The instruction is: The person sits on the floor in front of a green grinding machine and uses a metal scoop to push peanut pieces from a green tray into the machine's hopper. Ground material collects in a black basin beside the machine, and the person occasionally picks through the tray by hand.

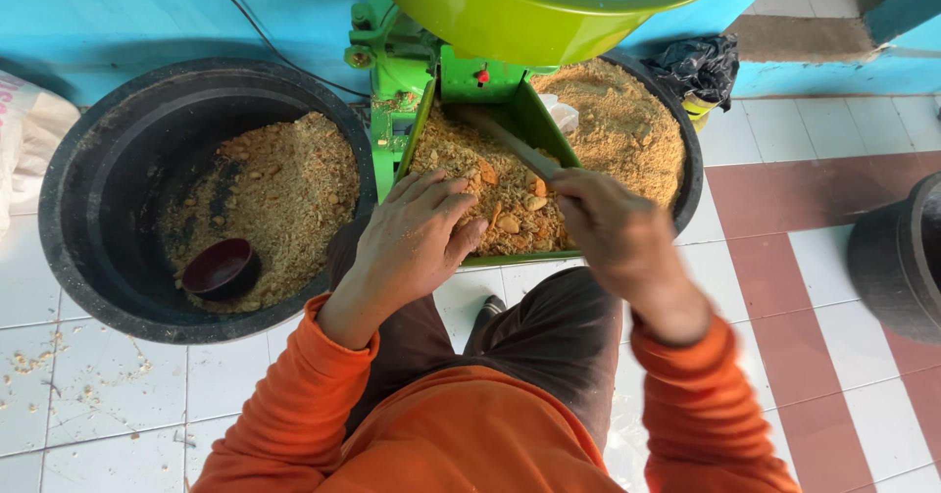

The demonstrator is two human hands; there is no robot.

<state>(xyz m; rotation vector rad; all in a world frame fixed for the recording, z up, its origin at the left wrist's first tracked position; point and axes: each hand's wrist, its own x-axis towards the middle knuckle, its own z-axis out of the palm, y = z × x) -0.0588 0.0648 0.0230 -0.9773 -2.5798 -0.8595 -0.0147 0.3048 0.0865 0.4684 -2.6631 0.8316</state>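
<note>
Hands at the green tray of crumbly meal.

My left hand (417, 238) lies spread, fingers pressed onto the tan crumbs (490, 194) in the green tray (544, 125). My right hand (613, 233) is closed around a wooden stick (505, 138) angled into the same tray. Left of it, a black tub (98, 160) holds more crumbs and a dark bowl (222, 269). Beyond, the green hopper (510, 18) sits above the tray.

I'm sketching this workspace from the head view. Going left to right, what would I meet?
White sack → black tub holding a dark bowl → left hand → right hand gripping a stick → black bag → dark container.
</note>
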